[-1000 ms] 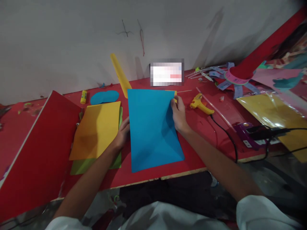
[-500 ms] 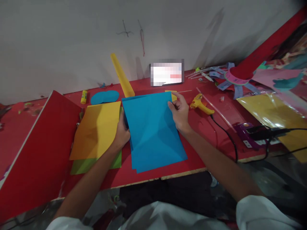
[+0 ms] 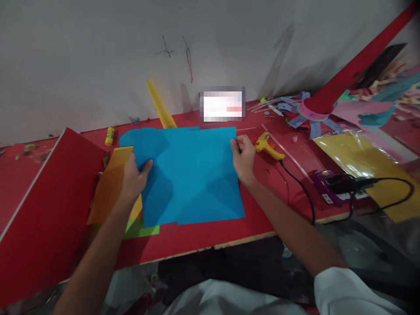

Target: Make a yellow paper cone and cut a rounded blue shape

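Two blue paper sheets (image 3: 193,175) lie spread side by side on the red table (image 3: 210,238). My left hand (image 3: 133,179) pinches the left blue sheet near its left edge, thumb on top, and holds it over the orange sheet (image 3: 110,192). My right hand (image 3: 243,159) grips the right edge of the right blue sheet, fingers curled on it. A green sheet (image 3: 144,228) peeks out under the orange one.
A yellow glue gun (image 3: 267,146) with a black cord lies just right of my right hand. A purple power strip (image 3: 330,190), gold foil (image 3: 370,166), a yellow paper roll (image 3: 159,107), a glue stick (image 3: 109,136), a red board (image 3: 42,205) at left and paper scraps surround the sheets.
The single blue stack has been split: my left hand has pulled one blue sheet leftward over the orange paper, while my right hand keeps the other sheet's right edge.
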Motion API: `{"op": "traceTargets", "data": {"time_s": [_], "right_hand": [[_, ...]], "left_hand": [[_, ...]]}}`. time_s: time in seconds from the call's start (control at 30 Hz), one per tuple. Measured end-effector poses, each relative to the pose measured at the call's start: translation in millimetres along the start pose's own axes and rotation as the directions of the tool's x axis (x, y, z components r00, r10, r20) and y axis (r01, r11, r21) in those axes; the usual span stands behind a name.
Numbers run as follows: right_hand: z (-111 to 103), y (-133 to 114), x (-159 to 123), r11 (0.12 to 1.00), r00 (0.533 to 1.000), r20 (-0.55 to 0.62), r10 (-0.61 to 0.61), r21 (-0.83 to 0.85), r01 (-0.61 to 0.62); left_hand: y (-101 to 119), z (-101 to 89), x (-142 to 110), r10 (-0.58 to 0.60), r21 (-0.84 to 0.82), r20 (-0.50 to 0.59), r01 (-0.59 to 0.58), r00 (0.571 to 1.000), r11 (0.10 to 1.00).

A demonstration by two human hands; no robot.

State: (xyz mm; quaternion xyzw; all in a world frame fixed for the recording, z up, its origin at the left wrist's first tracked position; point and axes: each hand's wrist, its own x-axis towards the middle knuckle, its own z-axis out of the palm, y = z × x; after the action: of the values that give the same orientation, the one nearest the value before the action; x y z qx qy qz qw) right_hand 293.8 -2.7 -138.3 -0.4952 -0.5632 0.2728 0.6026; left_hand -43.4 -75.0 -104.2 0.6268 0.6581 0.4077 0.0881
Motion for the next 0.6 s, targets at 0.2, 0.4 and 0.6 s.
{"op": "traceTargets", "data": {"time_s": [0.2,0.4,0.6], "right_hand": [[0.4,-2.6,2.6,1.000,0.999,-0.034,-0.002,0.013,0.002],[4.1,-8.8,-1.7,0.994,0.999,0.010,0.032,0.109,-0.033],[0.2,-13.2,4.0,0.979,0.991,0.054,0.123,0.156,-0.130]], "left_hand": [[-77.4,-77.1,23.8,-0.177,0.353,0.143,0.117,0.974,0.928],[-82.1,-101.3,18.9,-0.097,0.628,-0.024,0.090,0.995,0.773],[-18.4,-30.1,-6.6,0.312,0.347,0.015,-0.297,0.950,0.889]]}}
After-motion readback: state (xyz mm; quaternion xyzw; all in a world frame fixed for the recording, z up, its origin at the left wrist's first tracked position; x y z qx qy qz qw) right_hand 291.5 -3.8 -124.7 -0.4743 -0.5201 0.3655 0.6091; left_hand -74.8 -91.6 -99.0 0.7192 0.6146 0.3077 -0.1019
